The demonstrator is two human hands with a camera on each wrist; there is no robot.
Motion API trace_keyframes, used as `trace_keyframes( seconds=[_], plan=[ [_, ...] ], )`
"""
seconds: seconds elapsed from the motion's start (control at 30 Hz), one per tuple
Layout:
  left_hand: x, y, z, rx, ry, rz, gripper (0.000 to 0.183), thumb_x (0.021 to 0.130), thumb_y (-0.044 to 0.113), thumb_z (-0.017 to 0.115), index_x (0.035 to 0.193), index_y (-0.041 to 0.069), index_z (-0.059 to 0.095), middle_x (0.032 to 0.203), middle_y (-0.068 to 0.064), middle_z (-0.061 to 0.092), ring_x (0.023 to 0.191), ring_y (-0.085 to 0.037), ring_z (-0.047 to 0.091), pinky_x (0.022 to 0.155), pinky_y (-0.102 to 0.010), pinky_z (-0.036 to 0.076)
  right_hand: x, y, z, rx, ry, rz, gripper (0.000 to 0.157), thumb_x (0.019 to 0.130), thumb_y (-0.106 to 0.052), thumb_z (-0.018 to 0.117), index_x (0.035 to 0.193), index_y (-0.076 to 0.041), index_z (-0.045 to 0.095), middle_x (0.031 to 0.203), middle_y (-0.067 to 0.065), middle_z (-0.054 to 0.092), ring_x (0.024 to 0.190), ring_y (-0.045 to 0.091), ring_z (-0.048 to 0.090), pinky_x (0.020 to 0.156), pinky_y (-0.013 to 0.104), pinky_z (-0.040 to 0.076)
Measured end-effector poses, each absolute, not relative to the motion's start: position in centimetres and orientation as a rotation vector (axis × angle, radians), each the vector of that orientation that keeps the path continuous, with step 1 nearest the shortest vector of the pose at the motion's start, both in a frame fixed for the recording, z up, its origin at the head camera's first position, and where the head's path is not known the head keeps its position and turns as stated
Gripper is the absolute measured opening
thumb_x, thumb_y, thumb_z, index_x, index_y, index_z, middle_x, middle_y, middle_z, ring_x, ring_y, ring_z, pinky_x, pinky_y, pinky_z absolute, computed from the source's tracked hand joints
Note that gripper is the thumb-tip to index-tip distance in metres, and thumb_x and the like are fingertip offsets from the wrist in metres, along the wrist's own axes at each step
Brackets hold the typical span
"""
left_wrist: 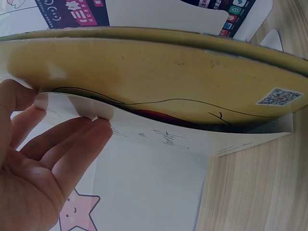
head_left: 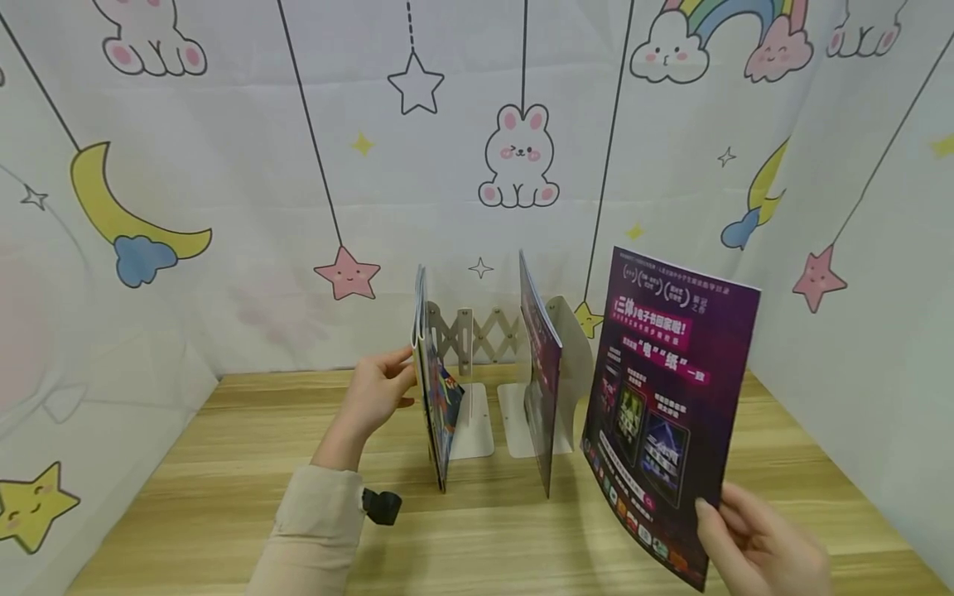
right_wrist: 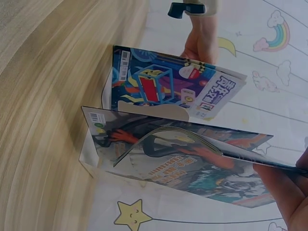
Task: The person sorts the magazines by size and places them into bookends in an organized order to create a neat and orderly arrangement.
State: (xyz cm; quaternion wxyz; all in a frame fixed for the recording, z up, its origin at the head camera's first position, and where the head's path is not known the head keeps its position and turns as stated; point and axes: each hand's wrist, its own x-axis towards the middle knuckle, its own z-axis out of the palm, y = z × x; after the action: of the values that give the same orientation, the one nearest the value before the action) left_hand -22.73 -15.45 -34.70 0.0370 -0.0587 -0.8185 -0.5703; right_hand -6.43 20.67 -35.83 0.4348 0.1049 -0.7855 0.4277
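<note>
My left hand point(head_left: 376, 393) is at the near-left side of two or more thin magazines point(head_left: 428, 389) standing upright. In the left wrist view, its thumb and fingers pinch the edge of a white flap point(left_wrist: 192, 139) with handwriting, beside a yellow cover point(left_wrist: 159, 72). My right hand point(head_left: 768, 538) grips a purple-backed magazine point(head_left: 671, 397) by its lower right edge, lifted and slightly bowed. Between the hands, another magazine point(head_left: 540, 364) stands upright against the right panel of an expandable metal bookend point(head_left: 574, 356). The right wrist view shows a colourful cover point(right_wrist: 159, 82) on the left group.
The bookend's scissor lattice point(head_left: 495, 335) spans the back between its two sides, with white base plates point(head_left: 473, 434) on the wooden table point(head_left: 477, 538). A black strap-like piece point(head_left: 383, 507) sits at the left cuff. A printed cloth point(head_left: 477, 240) hangs behind.
</note>
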Motion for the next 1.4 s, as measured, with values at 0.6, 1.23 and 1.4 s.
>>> trace_keyframes(
  seconds=[0.6, 1.23, 1.4],
  plan=[
    [-22.7, -15.4, -34.9, -0.195, -2.521, -1.730, 0.046, 0.098, 0.017, 0.050, 0.142, 0.005, 0.040, 0.128, -0.023, 0.057, 0.110, -0.033, 0.062, 0.078, -0.038, 0.059, -6.0, 20.1, -35.7, 0.333, -1.964, 1.087, 0.032, 0.068, 0.027, 0.062, 0.097, 0.015, 0.066, 0.096, -0.035, 0.059, 0.069, -0.007, 0.065, 0.047, 0.012, 0.051],
    [-22.8, -15.4, -34.8, -0.183, -2.516, -1.724, 0.046, 0.098, 0.016, 0.051, 0.141, 0.003, 0.042, 0.126, -0.024, 0.058, 0.107, -0.032, 0.063, 0.078, -0.039, 0.059, -8.1, 19.6, -37.0, 0.661, -1.775, 1.117, 0.025, 0.075, 0.020, 0.061, 0.100, 0.019, 0.063, 0.103, -0.008, 0.065, 0.087, -0.002, 0.066, 0.057, 0.010, 0.052],
    [-22.8, -15.4, -34.8, -0.184, -2.512, -1.724, 0.046, 0.098, 0.017, 0.051, 0.141, 0.003, 0.042, 0.126, -0.024, 0.059, 0.107, -0.032, 0.063, 0.078, -0.038, 0.059, -9.3, 19.8, -37.7, 0.701, -1.779, 1.074, 0.019, 0.082, 0.011, 0.062, 0.100, 0.018, 0.064, 0.100, -0.003, 0.067, 0.086, -0.003, 0.066, 0.059, 0.010, 0.053]
  ],
)
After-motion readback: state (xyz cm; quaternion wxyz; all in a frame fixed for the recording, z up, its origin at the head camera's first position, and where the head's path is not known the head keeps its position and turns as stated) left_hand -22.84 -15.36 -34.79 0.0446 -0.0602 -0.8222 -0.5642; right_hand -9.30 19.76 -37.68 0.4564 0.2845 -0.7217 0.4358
